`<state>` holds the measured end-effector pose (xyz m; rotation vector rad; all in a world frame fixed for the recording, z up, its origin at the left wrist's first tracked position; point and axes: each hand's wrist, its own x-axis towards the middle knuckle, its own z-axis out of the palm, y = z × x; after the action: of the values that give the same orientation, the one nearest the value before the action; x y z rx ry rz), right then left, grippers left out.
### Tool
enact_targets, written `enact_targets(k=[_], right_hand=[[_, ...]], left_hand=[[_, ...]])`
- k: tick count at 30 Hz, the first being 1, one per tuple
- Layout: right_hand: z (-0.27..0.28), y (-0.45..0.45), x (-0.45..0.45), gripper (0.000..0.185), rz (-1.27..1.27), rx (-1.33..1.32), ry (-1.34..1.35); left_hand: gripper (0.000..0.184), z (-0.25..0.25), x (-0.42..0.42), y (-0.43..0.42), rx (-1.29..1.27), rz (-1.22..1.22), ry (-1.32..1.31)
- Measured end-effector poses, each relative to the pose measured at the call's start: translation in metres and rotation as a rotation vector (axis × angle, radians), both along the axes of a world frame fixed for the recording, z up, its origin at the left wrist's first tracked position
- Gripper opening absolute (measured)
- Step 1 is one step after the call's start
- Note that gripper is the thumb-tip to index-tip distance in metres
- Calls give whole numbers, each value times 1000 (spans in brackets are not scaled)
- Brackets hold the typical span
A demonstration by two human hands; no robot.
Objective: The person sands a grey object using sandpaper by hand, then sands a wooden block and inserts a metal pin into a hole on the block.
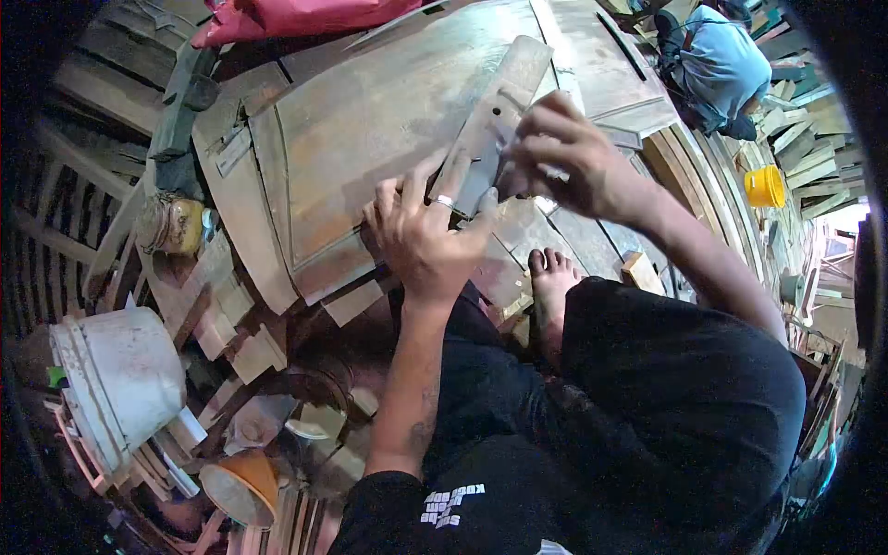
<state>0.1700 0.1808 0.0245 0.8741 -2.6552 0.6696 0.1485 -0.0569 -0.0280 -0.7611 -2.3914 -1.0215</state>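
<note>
A long flat wooden piece (524,69) with a rounded far end and a dark hole lies slanted across a wooden panel (361,129). My left hand (425,227), wearing a ring, grips its near end, fingers over the top and thumb at the right side. On that near part is a smooth grey, flat patch or sheet (478,176); I cannot tell which. My right hand (573,162) is just right of the wooden piece, fingers curled and partly smeared by motion. Whatever its fingertips pinch is too blurred to name.
A white bucket (139,375) and an orange container (242,488) stand at lower left among wood offcuts. A dirty jar (176,225) is left of the panel. Red cloth or plastic (296,17) lies at the top. Another person (721,65) crouches at upper right near a yellow bucket (764,187).
</note>
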Motion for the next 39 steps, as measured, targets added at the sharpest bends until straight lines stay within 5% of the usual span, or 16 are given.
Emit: enact_targets(k=[12,16,20,24,30,39], right_hand=[[7,-2,1,28,82,42,-117],[5,-3,2,34,-104,-22,-28],[6,-13,7,27,110,26,-52],[0,-6,-3,23,-189,-49,31],[1,-10,2,26,14,5,-39],[-2,-1,-7,33,-171,-56,54]], left_hand=[[52,0,2,-2,-40,-9,-43],[59,3,1,-1,-30,6,-3],[64,1,3,-2,-93,-5,-63],[65,5,2,-1,-102,25,-45],[64,5,1,2,-145,34,-71],[59,2,-1,3,-28,15,-73]])
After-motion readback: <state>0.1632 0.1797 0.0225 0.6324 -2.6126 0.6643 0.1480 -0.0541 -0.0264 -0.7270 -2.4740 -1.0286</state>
